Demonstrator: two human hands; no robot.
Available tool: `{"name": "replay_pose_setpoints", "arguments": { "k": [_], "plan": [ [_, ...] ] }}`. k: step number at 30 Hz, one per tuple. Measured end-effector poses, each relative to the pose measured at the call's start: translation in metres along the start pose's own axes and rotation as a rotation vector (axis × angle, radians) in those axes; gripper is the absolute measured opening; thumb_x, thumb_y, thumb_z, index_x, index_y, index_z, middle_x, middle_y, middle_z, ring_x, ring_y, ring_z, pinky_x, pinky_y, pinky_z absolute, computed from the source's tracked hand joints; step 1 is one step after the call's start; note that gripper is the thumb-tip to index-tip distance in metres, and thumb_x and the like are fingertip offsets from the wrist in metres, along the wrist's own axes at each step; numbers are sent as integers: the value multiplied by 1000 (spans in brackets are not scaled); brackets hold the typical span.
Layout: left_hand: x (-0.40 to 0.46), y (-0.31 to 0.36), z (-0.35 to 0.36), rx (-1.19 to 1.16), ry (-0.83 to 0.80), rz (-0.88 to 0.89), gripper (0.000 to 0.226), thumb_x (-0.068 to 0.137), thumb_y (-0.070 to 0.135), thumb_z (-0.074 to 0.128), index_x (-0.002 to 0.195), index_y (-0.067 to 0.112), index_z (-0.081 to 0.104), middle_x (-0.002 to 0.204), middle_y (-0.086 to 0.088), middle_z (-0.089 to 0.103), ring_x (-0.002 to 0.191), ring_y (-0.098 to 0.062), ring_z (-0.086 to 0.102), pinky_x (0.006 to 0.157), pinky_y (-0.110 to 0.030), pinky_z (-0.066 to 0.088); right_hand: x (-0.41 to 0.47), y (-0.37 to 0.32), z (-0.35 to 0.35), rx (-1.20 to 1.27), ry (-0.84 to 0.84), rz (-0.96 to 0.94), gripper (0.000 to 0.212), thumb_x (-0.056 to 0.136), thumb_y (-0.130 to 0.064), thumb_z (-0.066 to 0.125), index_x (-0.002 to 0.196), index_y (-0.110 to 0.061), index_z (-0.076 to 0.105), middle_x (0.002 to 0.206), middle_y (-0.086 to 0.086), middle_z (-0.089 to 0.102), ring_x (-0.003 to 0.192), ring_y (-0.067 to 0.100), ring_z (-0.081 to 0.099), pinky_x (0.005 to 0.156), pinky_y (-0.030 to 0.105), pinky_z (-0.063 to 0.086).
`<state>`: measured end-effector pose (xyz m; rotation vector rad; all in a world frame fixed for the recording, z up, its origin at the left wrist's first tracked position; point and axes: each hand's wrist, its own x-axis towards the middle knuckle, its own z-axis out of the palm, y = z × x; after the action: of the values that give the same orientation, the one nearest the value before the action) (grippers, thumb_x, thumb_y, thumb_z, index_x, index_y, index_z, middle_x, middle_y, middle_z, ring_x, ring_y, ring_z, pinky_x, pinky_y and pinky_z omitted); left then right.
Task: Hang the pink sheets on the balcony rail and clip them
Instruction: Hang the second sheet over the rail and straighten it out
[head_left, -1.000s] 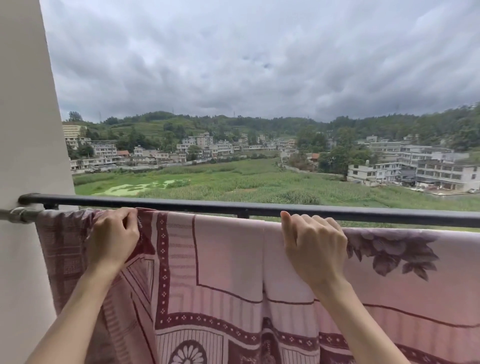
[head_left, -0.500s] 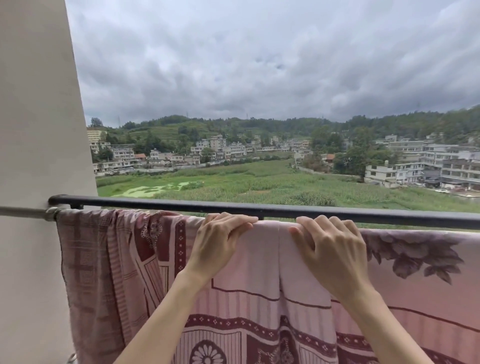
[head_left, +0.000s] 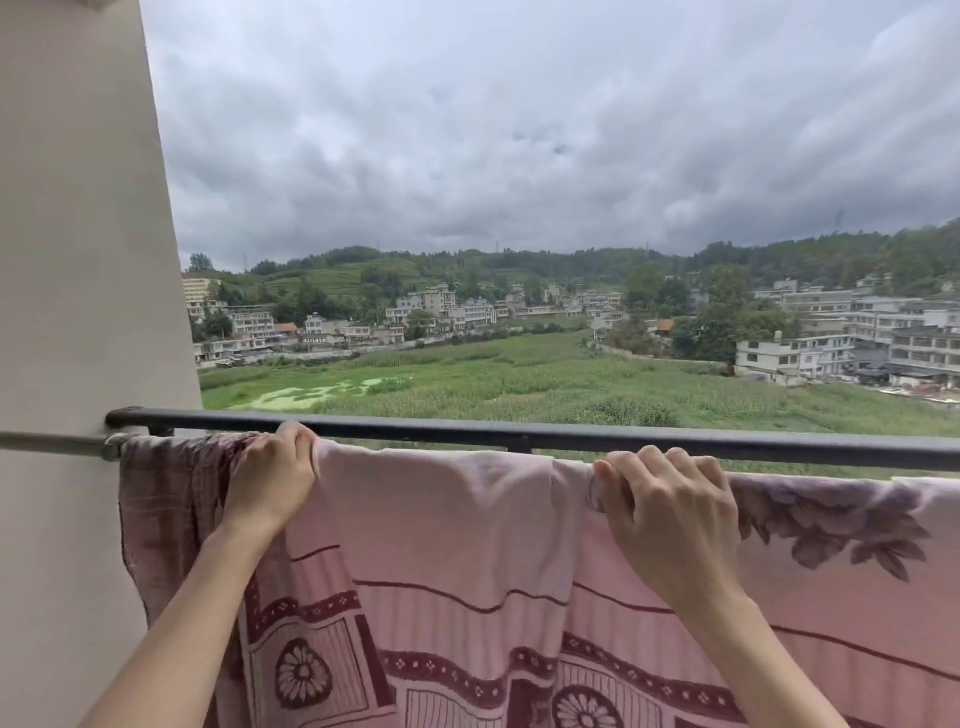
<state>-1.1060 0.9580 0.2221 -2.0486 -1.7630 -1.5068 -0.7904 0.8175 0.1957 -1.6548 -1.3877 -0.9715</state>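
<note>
Slid back leftward along the top edge since half a second ago: left hand (head_left: 270, 480), now near the wall-side bunching, fist clamped on the pink sheet (head_left: 447, 525). Right hand (head_left: 670, 525) curled over the same edge, gripping a fold. Draped just below the black balcony rail (head_left: 571, 434), hanging down.

Pink sheet (head_left: 441, 525) with maroon floral-medallion border bands, purple leaf print toward right edge; black rail (head_left: 571, 434); beige wall (head_left: 78, 260).
</note>
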Motion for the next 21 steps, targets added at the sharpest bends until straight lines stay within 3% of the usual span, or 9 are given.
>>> {"name": "replay_pose_setpoints", "arguments": {
  "k": [3,5,6,8,11,17,21],
  "plan": [
    [-37,58,17,-46,83,198,28,96,29,42,102,12,64,103,-6,68,101,-24,61,103,-48,31,1,4,-5,0,17,19,42,90,-42,35,75,-19,67,66,-3,63,63,21,58,69,34,37],
    [-71,104,31,-132,23,399,41,94,47,36,110,20,61,109,14,61,106,-2,51,112,-40,18,1,6,-8,0,30,28,42,90,-43,37,74,-19,67,65,-3,63,63,21,57,69,34,36],
    [-84,121,38,-128,-30,495,44,92,53,34,114,24,59,111,19,59,106,4,47,111,-33,18,2,7,-10,0,30,30,42,90,-43,37,74,-19,67,65,-3,64,64,21,58,69,34,36],
    [-95,139,48,-85,-88,620,44,89,54,38,119,28,57,112,17,62,104,0,50,104,-21,23,4,11,-13,0,25,36,42,90,-43,37,73,-19,67,66,-2,64,65,22,58,71,35,36],
    [-85,136,48,-117,-111,660,40,87,47,43,117,28,61,105,15,66,96,-6,54,93,-14,25,6,15,-18,-2,15,32,42,90,-43,36,72,-19,65,66,-3,63,65,22,57,71,35,37],
    [-59,101,37,-63,-15,672,42,89,54,38,108,27,64,92,14,67,86,-5,55,85,-19,31,6,25,-27,3,26,25,41,89,-44,38,72,-19,65,66,-3,63,65,21,58,73,34,34],
    [-34,48,11,28,-27,584,49,92,58,26,104,23,59,93,6,66,89,-18,59,83,-38,44,13,30,-28,22,38,21,42,89,-44,37,71,-19,65,64,-2,62,63,22,57,72,34,32]
  ]
}}
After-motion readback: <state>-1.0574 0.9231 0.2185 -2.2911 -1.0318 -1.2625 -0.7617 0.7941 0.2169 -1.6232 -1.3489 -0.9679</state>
